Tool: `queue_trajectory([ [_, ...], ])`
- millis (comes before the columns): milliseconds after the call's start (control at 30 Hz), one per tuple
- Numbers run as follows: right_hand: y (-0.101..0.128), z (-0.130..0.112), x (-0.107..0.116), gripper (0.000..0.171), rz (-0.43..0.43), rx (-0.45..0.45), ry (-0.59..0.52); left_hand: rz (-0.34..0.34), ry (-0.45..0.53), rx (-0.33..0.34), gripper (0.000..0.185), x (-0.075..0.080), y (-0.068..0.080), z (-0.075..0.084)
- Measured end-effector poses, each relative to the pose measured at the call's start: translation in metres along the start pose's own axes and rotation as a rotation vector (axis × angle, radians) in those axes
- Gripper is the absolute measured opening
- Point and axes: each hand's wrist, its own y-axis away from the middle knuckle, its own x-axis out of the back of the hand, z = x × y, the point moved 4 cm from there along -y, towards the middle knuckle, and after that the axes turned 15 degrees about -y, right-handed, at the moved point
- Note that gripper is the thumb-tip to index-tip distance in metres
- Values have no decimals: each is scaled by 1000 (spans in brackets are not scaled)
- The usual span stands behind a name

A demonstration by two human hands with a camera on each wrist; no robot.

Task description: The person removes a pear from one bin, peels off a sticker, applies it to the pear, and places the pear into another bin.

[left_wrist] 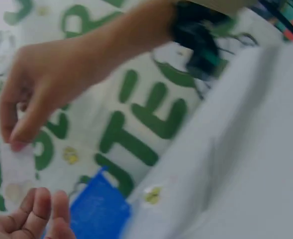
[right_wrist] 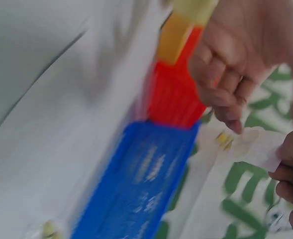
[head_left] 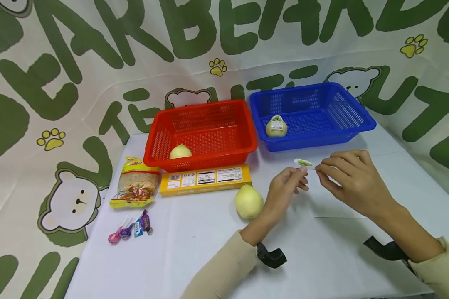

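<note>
In the head view my right hand pinches a thin, whitish, see-through label between thumb and fingertips, most plainly seen in the left wrist view. My left hand is close by at the label's other end, fingers loosely bent and thumb apart from them in the right wrist view. A small white sticker with a green print shows just beyond the fingertips, over the white tabletop. Close to the left wrist sits a pale yellow pear.
A blue basket at the back holds a labelled pear. Beside it, a red basket holds another pear. Leftward lie a yellow box, a noodle bag and several wrapped candies.
</note>
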Motion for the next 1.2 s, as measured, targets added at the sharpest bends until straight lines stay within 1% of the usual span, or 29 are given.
queue_trajectory([
  [33, -4, -7, -3, 37, 4, 26, -11, 43, 83, 27, 27, 9, 3, 3],
  [67, -8, -13, -7, 36, 4, 39, -23, 64, 135, 37, 22, 18, 5, 5],
  [100, -11, -18, -10, 37, -10, 42, -38, 80, 158, 41, 19, 26, 8, 6],
  [133, -13, -21, -13, 39, -23, 33, -56, 86, 158, 41, 16, 34, 11, 7],
  [167, -15, -23, -15, 41, -39, 4, -89, 91, 157, 34, 13, 41, 13, 7],
  [200, -17, -24, -18, 43, -51, -49, -137, 88, 138, 21, 12, 49, 16, 7],
  [267, -19, -22, -23, 33, -65, -213, -240, 64, 85, -18, 11, 64, 20, 7],
  [367, -19, -16, -37, 19, -88, -549, -434, 11, -26, -82, 12, 87, 27, 7],
  [433, -19, -13, -50, 10, -138, -753, -539, -32, -103, -107, 13, 101, 31, 6],
  [500, -18, -13, -64, 7, -195, -893, -628, -60, -145, -110, 15, 111, 35, 4],
  [567, -18, -15, -76, 12, -212, -980, -702, -81, -155, -87, 18, 119, 38, 0],
  [700, -15, -21, -94, 15, -179, -1055, -748, -112, -126, -5, 19, 130, 41, -14],
  [800, -12, -24, -103, 16, -179, -1084, -756, -111, -155, 35, 18, 134, 42, -22],
  [1000, -8, -22, -123, 21, -230, -1110, -775, -63, -353, 52, 14, 144, 44, -24],
  [1133, -2, -18, -134, 20, -287, -1120, -778, -49, -472, 37, 12, 146, 45, -27],
  [1200, 2, -17, -138, 21, -317, -1121, -770, -50, -534, 28, 15, 147, 45, -29],
])
